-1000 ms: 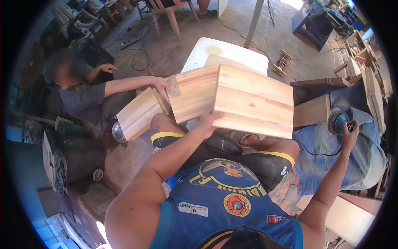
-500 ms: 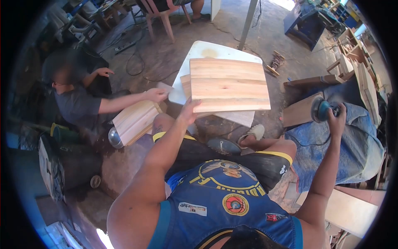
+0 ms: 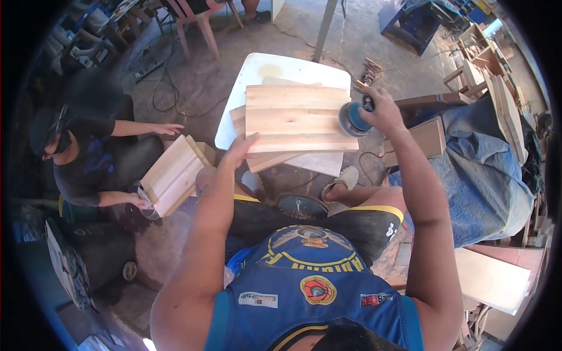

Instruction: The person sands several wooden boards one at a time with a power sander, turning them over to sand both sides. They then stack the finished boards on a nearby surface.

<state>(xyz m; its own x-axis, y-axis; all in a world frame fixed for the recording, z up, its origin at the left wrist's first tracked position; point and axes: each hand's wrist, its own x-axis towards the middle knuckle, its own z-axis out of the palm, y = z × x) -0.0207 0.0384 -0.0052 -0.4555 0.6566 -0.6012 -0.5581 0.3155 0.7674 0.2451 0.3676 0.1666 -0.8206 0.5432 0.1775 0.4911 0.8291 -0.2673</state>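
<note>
A striped wooden board (image 3: 298, 117) lies over other boards on a white table (image 3: 234, 117). My left hand (image 3: 241, 149) grips the board's near left corner, the thumb on top. In my right hand (image 3: 381, 114) is a teal and black round sander (image 3: 356, 119), its disc at the board's right edge. Whether the disc presses on the wood cannot be told. Beneath the top board, another wooden board (image 3: 266, 162) sticks out at the lower left.
At the left, a co-worker (image 3: 88, 158) sits with both hands near another wooden board (image 3: 175, 175). A blue tarp (image 3: 480, 193) covers something at the right, near a leaning board (image 3: 421, 140). A pink chair (image 3: 196, 20) and a wound cord (image 3: 369, 73) are beyond the table.
My right hand has brought the sander left from above the tarp to the board's right edge. The board is set lower over the stack. The co-worker's hands have moved, one now at their board's lower end.
</note>
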